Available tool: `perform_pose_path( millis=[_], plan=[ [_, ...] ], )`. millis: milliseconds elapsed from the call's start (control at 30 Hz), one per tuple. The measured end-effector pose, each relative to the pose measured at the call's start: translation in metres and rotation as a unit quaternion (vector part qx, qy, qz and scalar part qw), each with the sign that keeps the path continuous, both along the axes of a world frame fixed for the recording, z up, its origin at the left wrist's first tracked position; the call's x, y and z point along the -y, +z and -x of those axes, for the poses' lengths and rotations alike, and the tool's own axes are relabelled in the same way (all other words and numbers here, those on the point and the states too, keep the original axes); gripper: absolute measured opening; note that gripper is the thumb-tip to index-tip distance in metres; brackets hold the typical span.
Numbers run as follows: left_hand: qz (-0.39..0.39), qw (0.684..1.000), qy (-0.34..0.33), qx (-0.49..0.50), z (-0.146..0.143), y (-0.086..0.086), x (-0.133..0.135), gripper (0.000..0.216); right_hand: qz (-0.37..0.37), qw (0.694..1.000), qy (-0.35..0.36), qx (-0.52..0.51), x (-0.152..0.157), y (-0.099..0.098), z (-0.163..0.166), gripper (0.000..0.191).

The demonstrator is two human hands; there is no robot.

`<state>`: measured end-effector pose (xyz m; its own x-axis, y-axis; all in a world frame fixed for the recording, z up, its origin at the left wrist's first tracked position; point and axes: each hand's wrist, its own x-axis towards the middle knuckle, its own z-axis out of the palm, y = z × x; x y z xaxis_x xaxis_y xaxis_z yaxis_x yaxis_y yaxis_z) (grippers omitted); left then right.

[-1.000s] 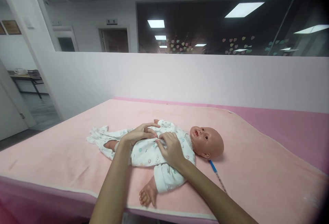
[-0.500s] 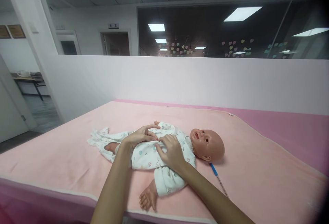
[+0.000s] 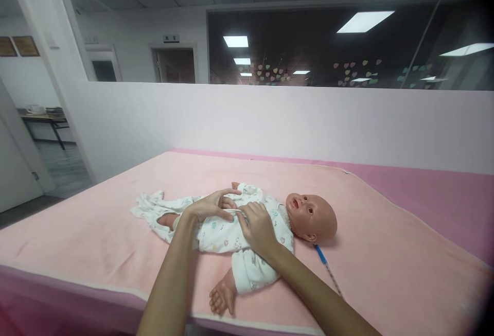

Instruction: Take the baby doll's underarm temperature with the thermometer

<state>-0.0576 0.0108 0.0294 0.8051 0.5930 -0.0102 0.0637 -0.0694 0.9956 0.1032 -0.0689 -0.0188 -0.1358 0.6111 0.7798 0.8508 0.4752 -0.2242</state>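
A baby doll (image 3: 311, 216) lies on its back on a pink blanket (image 3: 366, 253), head to the right. It wears a white printed romper (image 3: 219, 235). My left hand (image 3: 210, 205) rests on the doll's belly, fingers curled and pinching the romper's front edge. My right hand (image 3: 258, 225) lies over the chest, its fingertips closed on the same edge of cloth, right next to my left. The doll's near arm sticks out toward me, its bare hand (image 3: 222, 295) close to the blanket's front edge.
A blue-tipped thin stick, like a thermometer (image 3: 326, 266), lies on the blanket just below the doll's head. A white low wall (image 3: 270, 120) runs behind the pink table. At far left an open doorway shows a desk (image 3: 42, 120).
Both hands stayed on the doll's front. The fingers shifted slightly along the romper's edge, and the cloth over the belly now lies a little flatter.
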Motion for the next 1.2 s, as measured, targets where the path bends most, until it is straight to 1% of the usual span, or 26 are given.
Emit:
perform_pose_path(
  millis=[267,367,567,700,800,933,1000,1100,1200],
  plan=[
    [-0.015,1.000,0.014,-0.021,-0.0005,-0.0035,-0.0049,0.065,-0.003,0.999,0.017,-0.047,-0.0003,-0.0007,0.0007,0.010],
    [-0.018,1.000,0.004,-0.025,-0.0007,-0.0032,-0.0045,0.059,0.007,0.999,0.018,-0.048,0.0003,-0.0004,0.0007,0.009],
    [-0.030,0.999,-0.014,-0.038,-0.0041,-0.0005,-0.0021,0.048,0.013,1.000,0.010,-0.016,0.0003,-0.0011,0.0009,0.016],
    [-0.061,0.996,-0.043,-0.041,-0.0065,0.0019,-0.0001,0.040,0.009,1.000,0.006,-0.013,0.0003,-0.0011,0.0007,0.018],
    [-0.078,0.995,-0.048,-0.039,-0.0063,0.0028,0.0009,0.040,0.006,1.000,0.001,-0.016,0.0014,0.0001,0.0010,0.017],
    [-0.084,0.994,-0.062,-0.030,-0.0044,0.0048,0.0023,0.044,-0.002,1.000,0.006,-0.012,0.0023,0.0014,0.0016,0.009],
    [-0.085,0.993,-0.073,-0.024,-0.0035,0.0060,0.0030,0.044,-0.006,1.000,0.011,-0.008,0.0018,0.0012,0.0016,0.010],
    [-0.073,0.994,-0.074,-0.021,-0.0025,0.0061,0.0028,0.045,-0.007,1.000,0.012,-0.008,0.0002,-0.0001,0.0013,0.009],
    [-0.057,0.996,-0.060,-0.015,-0.0017,0.0037,0.0013,0.049,-0.014,1.000,0.013,-0.008,-0.0010,-0.0018,0.0012,0.006]
  ],
)
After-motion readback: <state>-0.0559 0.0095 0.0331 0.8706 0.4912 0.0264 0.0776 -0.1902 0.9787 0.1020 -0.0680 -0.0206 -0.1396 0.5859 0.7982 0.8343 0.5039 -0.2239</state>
